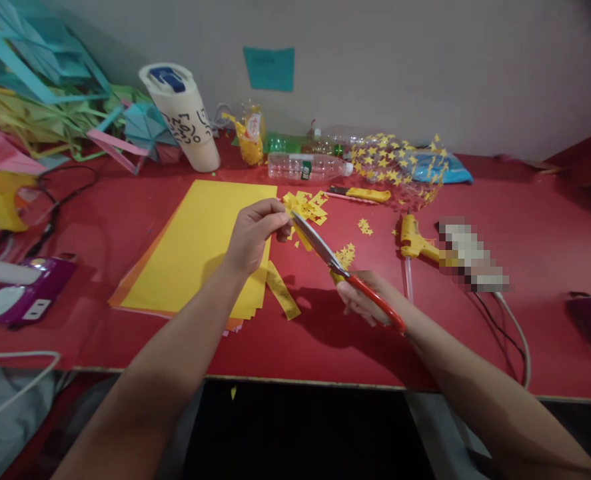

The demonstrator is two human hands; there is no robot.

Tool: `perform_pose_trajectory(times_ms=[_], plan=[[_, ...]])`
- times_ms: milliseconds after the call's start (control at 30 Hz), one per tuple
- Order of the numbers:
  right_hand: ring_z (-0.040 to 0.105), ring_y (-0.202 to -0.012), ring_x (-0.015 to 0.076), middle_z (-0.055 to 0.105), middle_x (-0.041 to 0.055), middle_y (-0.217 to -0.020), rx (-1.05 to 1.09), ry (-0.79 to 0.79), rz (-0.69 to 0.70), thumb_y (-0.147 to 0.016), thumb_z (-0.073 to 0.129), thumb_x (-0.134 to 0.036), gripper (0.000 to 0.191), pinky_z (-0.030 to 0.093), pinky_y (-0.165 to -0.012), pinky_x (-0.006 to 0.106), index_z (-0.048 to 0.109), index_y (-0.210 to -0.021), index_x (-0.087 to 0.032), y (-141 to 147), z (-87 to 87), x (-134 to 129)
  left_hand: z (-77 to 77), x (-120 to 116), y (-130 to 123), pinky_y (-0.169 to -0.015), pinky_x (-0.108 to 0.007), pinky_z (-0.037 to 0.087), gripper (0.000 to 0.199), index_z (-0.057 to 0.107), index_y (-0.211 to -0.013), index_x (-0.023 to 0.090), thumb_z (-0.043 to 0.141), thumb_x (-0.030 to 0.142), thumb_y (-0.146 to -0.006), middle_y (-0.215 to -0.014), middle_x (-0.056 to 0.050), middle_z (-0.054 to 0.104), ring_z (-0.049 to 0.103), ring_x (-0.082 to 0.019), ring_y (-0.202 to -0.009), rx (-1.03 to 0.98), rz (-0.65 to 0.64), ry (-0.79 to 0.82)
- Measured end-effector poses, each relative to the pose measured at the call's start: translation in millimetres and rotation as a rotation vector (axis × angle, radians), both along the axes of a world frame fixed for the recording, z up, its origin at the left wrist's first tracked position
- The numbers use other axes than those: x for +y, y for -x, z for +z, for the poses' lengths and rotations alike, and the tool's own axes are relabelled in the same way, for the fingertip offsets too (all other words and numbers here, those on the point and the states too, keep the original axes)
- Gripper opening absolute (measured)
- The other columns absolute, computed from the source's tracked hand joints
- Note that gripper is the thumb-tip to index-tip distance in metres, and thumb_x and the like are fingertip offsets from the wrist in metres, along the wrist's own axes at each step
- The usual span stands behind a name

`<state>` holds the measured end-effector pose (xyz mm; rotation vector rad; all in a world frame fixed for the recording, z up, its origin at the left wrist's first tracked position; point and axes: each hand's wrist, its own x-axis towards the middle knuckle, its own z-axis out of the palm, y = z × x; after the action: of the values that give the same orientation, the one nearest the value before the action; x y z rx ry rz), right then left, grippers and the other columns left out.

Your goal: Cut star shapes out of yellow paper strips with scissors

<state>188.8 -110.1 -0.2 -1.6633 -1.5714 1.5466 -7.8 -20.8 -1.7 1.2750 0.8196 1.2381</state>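
Over the middle of the red table, my left hand (256, 230) is closed, thumb against finger, on a small piece of yellow paper (290, 204). The scissors (318, 243) have red handles, and my right hand (368, 297) grips them with the blades pointing up and left. Their tips meet the paper at my left fingertips. Behind that spot lie yellow paper scraps with star-shaped holes (319, 212). Small yellow paper stars (346, 255) are heaped beyond my right hand. A loose yellow paper strip (282, 291) rests beside a stack of yellow sheets (205, 233).
A yellow utility knife (370, 194), a clear plastic bottle (295, 167) and a star-covered clear form (390, 160) lie behind. A yellow glue gun (411, 239) stands right, near a blurred-out device (475, 257). Left are a white tumbler (190, 127), a second glue gun (5, 197) and cables.
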Motion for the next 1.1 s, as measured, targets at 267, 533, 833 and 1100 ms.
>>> perform_pose_trajectory(times_ms=[267,533,833,1100], plan=[[0.038,-0.026,0.0056,0.042,-0.0074,-0.035,-0.012,0.002,-0.01,-0.069,0.058,-0.058,0.044,0.03,-0.03,0.021,0.041,-0.054,-0.021,0.5,1.9,0.1,-0.4,1.0,1.0,-0.045,-0.02,0.042,0.008,0.058,-0.058,0.017,0.057,0.019,-0.066,-0.051,0.002,0.054,0.049,-0.006,-0.047,-0.025,-0.004,0.004],[0.036,-0.026,0.0048,0.037,-0.0102,-0.032,0.05,-0.029,0.025,-0.066,0.06,-0.063,0.049,0.044,-0.043,0.025,0.039,-0.053,-0.021,-0.8,0.8,1.8,0.5,2.9,1.4,-0.053,-0.023,0.042,0.009,0.056,-0.057,0.018,0.058,0.018,-0.065,-0.056,0.002,0.049,0.046,-0.008,-0.053,0.011,0.052,-0.092],[0.038,-0.029,0.006,0.04,-0.0076,-0.037,0.043,-0.044,0.072,-0.071,0.054,-0.064,0.048,0.038,-0.038,0.023,0.042,-0.057,-0.02,-2.5,-1.1,0.7,0.3,0.5,-0.4,-0.076,-0.03,0.045,0.007,0.057,-0.061,0.02,0.059,0.018,-0.067,-0.077,-0.001,0.058,0.054,-0.014,-0.079,0.018,0.034,-0.154],[0.04,-0.033,0.007,0.038,-0.0081,-0.034,0.084,-0.103,0.105,-0.073,0.052,-0.066,0.05,0.042,-0.044,0.024,0.041,-0.056,-0.021,-5.9,-5.1,1.1,-1.0,-2.0,-2.8,-0.06,-0.025,0.041,0.011,0.055,-0.059,0.019,0.061,0.02,-0.068,-0.061,0.001,0.048,0.046,-0.01,-0.062,0.072,0.052,-0.199]])
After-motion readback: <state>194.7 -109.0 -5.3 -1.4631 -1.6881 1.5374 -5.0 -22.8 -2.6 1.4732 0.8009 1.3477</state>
